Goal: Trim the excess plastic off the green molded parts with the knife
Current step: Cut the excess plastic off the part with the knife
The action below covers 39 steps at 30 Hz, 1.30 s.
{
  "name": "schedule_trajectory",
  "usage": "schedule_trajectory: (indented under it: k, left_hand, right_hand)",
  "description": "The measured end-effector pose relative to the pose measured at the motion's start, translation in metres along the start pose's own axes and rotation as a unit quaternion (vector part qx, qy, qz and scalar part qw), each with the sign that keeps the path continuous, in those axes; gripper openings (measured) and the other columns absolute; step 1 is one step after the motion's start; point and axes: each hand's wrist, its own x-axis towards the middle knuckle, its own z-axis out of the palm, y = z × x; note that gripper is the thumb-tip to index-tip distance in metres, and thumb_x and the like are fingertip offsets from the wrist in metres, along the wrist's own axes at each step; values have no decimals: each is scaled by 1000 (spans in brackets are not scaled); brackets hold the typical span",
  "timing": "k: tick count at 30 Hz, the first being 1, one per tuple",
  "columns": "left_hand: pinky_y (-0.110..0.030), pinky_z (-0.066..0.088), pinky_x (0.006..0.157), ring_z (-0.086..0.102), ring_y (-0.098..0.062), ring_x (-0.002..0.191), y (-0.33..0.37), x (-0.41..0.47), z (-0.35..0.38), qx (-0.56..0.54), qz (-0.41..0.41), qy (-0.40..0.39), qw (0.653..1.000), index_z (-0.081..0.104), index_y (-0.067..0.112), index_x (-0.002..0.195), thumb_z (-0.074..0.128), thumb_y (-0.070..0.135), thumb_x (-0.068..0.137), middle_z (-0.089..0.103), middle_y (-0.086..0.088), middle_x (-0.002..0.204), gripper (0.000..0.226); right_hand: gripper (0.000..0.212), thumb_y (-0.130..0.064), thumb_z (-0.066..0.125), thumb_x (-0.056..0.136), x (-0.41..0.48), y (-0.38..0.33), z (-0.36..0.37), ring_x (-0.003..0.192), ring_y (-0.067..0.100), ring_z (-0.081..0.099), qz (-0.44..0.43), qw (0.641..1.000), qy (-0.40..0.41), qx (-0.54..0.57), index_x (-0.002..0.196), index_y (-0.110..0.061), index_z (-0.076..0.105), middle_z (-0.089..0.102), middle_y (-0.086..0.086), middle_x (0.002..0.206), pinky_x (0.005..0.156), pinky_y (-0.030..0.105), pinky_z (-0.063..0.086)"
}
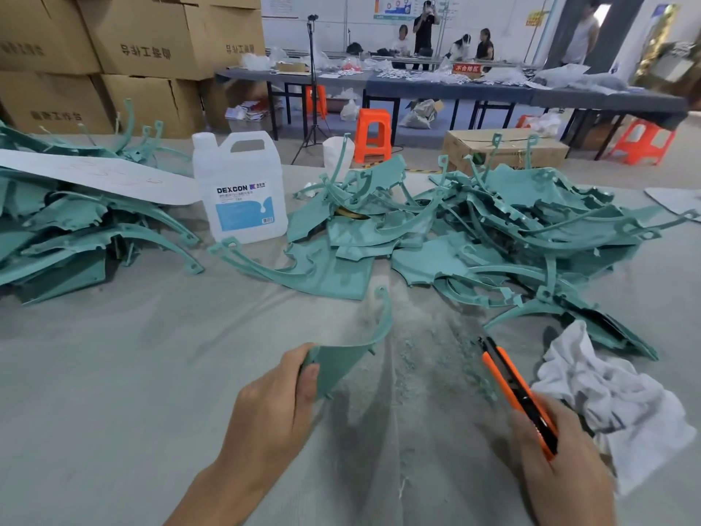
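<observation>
From the head camera, two hands show at the bottom of the frame. The left hand (277,404), lower centre, pinches one green part (341,358) by its flat end, thumb on top; the part's thin curved arm sweeps up toward the centre. The right hand (557,461), lower right, has its fingers curled round one orange-and-black knife (519,396), whose tip points up and left. Knife and held part are apart, and a streak of pale shavings (428,347) lies on the grey table cover (113,373) between them.

Just right of the knife lies one crumpled white cloth (607,404). More green parts sit in two heaps too tangled to count: one at the left edge (76,229) under a white sheet (95,172), one wider across centre and right (493,222). Between the heaps stands one clear jug (242,187) with a blue label.

Further back are stacked cardboard boxes (144,51) at upper left, one tripod (313,89), at least three orange stools (373,134) and five people around a long table (493,89).
</observation>
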Motion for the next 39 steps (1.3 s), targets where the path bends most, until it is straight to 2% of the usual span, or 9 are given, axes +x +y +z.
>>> schedule_trajectory:
  k: [3,6,8,11,15,19,26,32,39]
  left_hand:
    - [-9,38,51,55,0,60,-4,-8,2,-100,-144,5,984,45,41,88,61,33,96,58,16,67,20]
    - [-20,52,59,65,-2,64,-11,-2,1,-225,-253,-61,939,61,33,91,71,42,87,70,16,76,14]
    - [-27,56,74,73,-6,84,-15,-3,0,-264,-287,-94,916,71,31,95,72,36,91,77,14,90,7]
    - [-25,55,71,74,-11,83,-14,-9,-1,-296,-322,-98,894,76,24,88,71,41,90,78,5,88,18]
    - [-31,49,65,63,-11,68,-12,-14,3,-281,-325,-98,898,75,10,86,62,48,80,74,-1,76,40]
    - [-30,36,57,46,-9,59,-12,-11,11,-223,-290,-101,925,65,2,77,62,44,90,55,4,64,44]
    - [-26,25,50,32,-7,49,-12,-6,19,-150,-226,-125,954,43,36,60,54,42,97,38,14,49,39]
    - [-25,24,48,29,-8,48,-5,-6,14,-134,-201,-133,961,29,28,59,55,33,101,34,13,48,50]
    - [-29,31,54,36,-7,54,-7,-12,9,-187,-237,-152,941,49,17,64,59,32,100,42,13,55,40]
  right_hand:
    - [39,-45,73,84,-4,2,2,104,34,66,41,998,14,47,119,-38,57,70,4,111,93,50,48]
    - [45,-44,66,88,-4,1,-1,109,30,63,25,998,-11,52,130,-32,60,68,4,121,97,41,44]
    - [47,-46,58,84,-7,-4,-2,102,28,63,-23,997,-52,61,128,-30,65,69,4,111,90,29,44]
    - [25,-42,64,85,-18,-23,-3,79,15,66,-51,990,-86,102,109,-47,64,71,-3,89,70,9,44]
    - [27,-36,69,88,-27,-51,3,47,8,63,-103,974,-155,128,108,-53,61,71,-4,68,52,18,49]
    - [27,-57,60,80,-34,-76,2,51,8,62,-165,962,-184,119,107,-56,59,65,-11,63,55,19,47]
    - [24,-55,64,88,-47,-88,-2,55,-4,60,-199,954,-209,80,110,-52,58,65,-22,67,54,6,42]
    - [30,-54,61,84,-51,-91,-2,58,-7,60,-227,948,-215,61,113,-55,53,68,-29,79,56,3,40]
    - [20,-58,54,95,-25,-85,7,48,0,55,-266,940,-214,20,115,-57,53,61,-18,66,47,12,40]
